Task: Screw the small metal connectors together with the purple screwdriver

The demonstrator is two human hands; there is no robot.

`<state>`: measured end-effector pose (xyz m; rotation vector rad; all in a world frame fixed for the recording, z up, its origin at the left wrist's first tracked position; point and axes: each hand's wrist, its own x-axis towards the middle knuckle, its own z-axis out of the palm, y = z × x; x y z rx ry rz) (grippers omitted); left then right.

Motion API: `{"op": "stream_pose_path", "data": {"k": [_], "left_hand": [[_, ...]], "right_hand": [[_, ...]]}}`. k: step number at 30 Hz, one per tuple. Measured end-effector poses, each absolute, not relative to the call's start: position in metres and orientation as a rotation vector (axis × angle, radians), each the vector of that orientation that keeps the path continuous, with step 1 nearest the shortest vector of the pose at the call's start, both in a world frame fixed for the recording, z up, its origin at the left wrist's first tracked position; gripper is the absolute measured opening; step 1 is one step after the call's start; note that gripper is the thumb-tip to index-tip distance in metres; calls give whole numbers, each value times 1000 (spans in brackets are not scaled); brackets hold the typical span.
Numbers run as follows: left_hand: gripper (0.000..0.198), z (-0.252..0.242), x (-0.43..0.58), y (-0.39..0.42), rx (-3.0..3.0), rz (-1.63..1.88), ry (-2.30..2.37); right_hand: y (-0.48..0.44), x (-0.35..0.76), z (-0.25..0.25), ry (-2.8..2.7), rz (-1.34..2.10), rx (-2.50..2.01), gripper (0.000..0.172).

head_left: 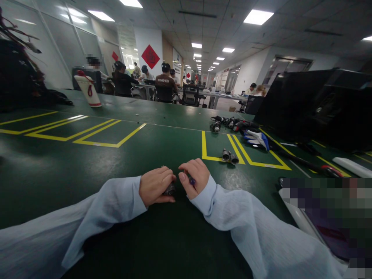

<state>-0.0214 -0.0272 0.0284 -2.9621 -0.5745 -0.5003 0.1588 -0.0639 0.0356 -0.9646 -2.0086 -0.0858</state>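
Low over the near middle of the green tabletop [174, 145], my left hand [155, 186] is closed around a dark metal fitting [169, 189]. Only the end of the fitting shows past the fingers and thumb, and its body is hidden in the palm. Just right of it, my right hand [196, 178] curls inward with a small purple round-ended thing [192, 181] between the bent fingers and thumb. The rest of that thing is hidden, so its kind is unclear. A narrow gap separates the two hands. Beyond the right hand lies a pair of grey metal fittings [229, 156] on yellow tape.
More metal fittings [216, 126] and a blue-and-white glove [257, 139] lie at the back right, near a black monitor or case [314, 108]. A white cup [88, 91] stands far left. A partly pixelated tablet-like device [322, 224] sits at right. People sit at desks behind.
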Motion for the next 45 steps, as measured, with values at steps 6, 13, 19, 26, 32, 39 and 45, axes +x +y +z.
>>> {"op": "stream_pose_path", "data": {"k": [6,13,19,26,32,39,45], "left_hand": [[50,31,-20,-28,-2793,-525,-508],[46,34,-21,-31,-2836,-411,-602],[31,44,-22,-37,-2872,-422,-539],[29,41,-22,-39,-2711,-352,-482],[33,43,-25,-43,-2636,-434,-361],[28,42,-29,-33,-2841,-616,-519],[27,39,-29,-23,-3059,-835,-741]], "right_hand": [[-62,159,36,-1970,-112,-1078,29],[-54,154,31,-1619,347,-1242,33],[-39,154,27,-1103,843,-1197,21],[-62,150,19,-971,958,-1137,11],[-85,158,18,-871,1124,-1089,15],[-84,167,22,-891,1266,-1070,30],[-83,167,19,-980,1309,-1035,30]]}}
